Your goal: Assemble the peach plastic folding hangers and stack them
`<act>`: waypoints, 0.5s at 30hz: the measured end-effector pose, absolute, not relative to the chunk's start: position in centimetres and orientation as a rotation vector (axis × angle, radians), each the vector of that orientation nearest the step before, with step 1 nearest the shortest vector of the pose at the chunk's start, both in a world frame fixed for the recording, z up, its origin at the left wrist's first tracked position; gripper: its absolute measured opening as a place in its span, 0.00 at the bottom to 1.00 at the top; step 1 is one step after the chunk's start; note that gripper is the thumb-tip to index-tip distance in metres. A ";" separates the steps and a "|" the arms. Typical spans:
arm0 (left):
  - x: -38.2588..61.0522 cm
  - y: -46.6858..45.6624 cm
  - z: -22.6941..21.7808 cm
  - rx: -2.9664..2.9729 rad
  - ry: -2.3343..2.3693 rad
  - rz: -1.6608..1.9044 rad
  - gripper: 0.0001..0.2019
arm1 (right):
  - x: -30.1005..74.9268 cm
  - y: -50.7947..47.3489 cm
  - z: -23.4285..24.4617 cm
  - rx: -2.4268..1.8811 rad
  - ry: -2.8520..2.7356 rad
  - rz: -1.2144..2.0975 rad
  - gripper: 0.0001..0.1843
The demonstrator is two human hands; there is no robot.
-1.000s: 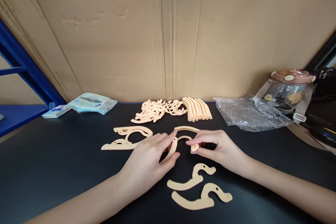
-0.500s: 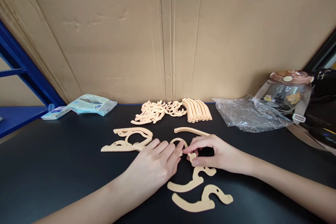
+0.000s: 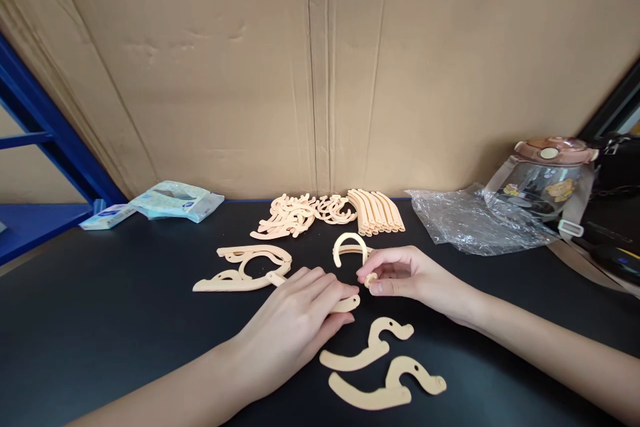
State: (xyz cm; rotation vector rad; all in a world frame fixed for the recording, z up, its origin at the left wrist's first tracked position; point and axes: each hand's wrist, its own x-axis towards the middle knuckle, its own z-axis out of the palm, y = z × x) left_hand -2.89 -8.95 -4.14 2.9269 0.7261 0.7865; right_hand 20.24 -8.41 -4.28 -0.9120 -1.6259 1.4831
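My left hand point(image 3: 310, 313) is closed over a beige plastic hanger arm point(image 3: 347, 305). One end with a small hole sticks out past the fingertips; the middle is hidden under the palm. Pinched in my right hand point(image 3: 415, 277) is a curved hanger hook point(image 3: 350, 238), its round arch raised and its knobbed end between thumb and fingers. Hook and arm are apart. Behind the right hand, partly covered, lies another hanger arm point(image 3: 345, 250). Nearer to me rest two S-shaped hanger pieces point(image 3: 354, 359) point(image 3: 370, 398). Left of my hands lies a joined folding hanger point(image 3: 235, 285).
At the back are a pile of beige hanger parts point(image 3: 287, 217), several hooks point(image 3: 340, 210) and a stack of arms point(image 3: 375, 213). A tissue pack point(image 3: 175, 200) lies left. A crumpled plastic bag point(image 3: 460, 220) and a strapped bottle point(image 3: 543, 177) stand right, before a cardboard wall point(image 3: 200, 80).
My right hand has lifted the hook up and away from my left hand, turning its arch upright. The end of the arm in my left hand has come into sight.
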 end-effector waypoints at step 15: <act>-2.6 -9.5 -3.6 2.763 0.665 0.765 0.14 | 19.8 -8.6 -4.3 -0.900 -1.502 1.528 0.08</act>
